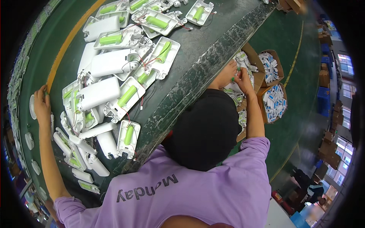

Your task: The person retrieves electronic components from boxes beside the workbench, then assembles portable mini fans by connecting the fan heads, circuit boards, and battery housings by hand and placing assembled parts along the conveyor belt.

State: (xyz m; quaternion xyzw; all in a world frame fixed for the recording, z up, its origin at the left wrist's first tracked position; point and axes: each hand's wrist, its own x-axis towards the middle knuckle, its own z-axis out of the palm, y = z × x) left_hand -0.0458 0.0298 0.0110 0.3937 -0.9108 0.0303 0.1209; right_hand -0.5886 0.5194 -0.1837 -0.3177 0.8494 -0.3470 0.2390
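On the far left, my left hand (pixel 42 102) reaches over the green work surface with its fingers stretched out and a green cover on one fingertip. It is beside a white round ribbed piece (pixel 32 106); whether they touch is unclear. My right hand (pixel 243 80) is off the bench's right edge, thumb and fingers apart, green covers on two fingertips. It is beside a patch of bare skin (pixel 226 74), perhaps my leg, and holds nothing I can see. Between the hands lies a heap of white plastic shells (pixel 99 93), several holding green cylindrical batteries (pixel 127 95) with thin wires.
A worn dark bench edge (pixel 205 62) runs diagonally. To its right, cardboard boxes (pixel 282 72) on the green floor hold white, blue and green parts. A yellow line (pixel 62 45) and more ribbed white pieces (pixel 29 141) lie left. Another person (pixel 312 190) is at far right.
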